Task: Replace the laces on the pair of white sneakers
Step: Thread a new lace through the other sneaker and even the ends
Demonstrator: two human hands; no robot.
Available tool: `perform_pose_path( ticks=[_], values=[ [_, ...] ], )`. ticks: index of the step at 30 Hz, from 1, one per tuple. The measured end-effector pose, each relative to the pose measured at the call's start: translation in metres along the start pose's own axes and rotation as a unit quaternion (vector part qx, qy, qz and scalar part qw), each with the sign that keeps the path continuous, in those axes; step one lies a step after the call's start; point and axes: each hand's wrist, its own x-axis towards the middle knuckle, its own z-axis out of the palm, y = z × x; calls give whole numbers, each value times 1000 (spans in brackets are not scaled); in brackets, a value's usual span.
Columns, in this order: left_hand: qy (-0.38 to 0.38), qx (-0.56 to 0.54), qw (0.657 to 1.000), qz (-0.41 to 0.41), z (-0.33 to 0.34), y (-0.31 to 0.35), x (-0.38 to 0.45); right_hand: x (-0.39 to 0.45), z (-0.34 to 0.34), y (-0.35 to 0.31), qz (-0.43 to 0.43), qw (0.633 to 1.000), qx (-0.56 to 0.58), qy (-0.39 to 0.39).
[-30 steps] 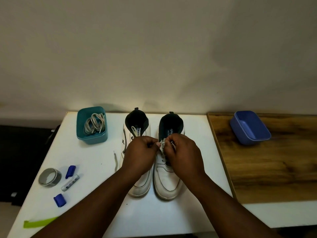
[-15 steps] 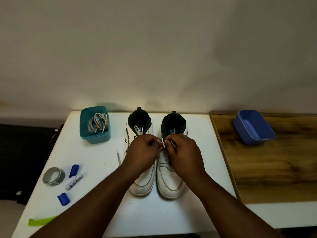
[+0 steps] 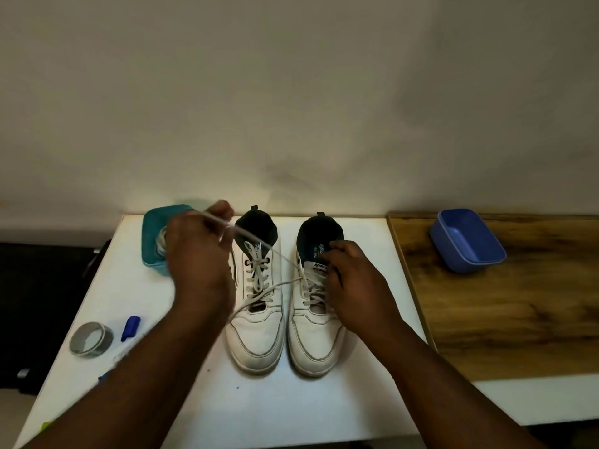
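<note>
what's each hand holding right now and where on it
The left hand pinches the lace of the right sneaker near its free end. The right hand rests on that sneaker's lacing; any grip is hidden.

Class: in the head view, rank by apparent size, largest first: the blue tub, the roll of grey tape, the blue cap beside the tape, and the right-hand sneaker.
1. Right-hand sneaker
2. Blue tub
3. Roll of grey tape
4. Blue cap

The tub lies farther from the camera than the tape, so its true lead may be greater.
</note>
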Motion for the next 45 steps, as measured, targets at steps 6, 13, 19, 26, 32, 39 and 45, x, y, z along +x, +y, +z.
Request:
perform_pose_path(
  ticks=[6, 13, 19, 26, 32, 39, 45],
  values=[
    [-76, 157, 979, 106, -9, 17, 8, 0, 0, 2, 6, 1000, 7, 6],
    [-235, 682, 667, 187, -16, -57, -29, -3, -4, -6, 35, 998, 50, 18],
    [-249, 640, 719, 101, -14, -67, -27, -4, -7, -16, 8, 996, 70, 51],
    [-298, 622, 722, -52, -18, -35, -9, -8, 3, -23, -22, 998, 57, -9],
    [-261, 478, 814, -201, -13, -13, -13, -9, 6, -31, -76, 997, -23, -5],
    [-229, 498, 802, -237, -10, 3, -7, -9, 11, -35, -95, 995, -7, -6],
    [-192, 770, 607, 48, -37, 4, 10, 4, -26, -35, 68, 907, 395, 132]
  ],
)
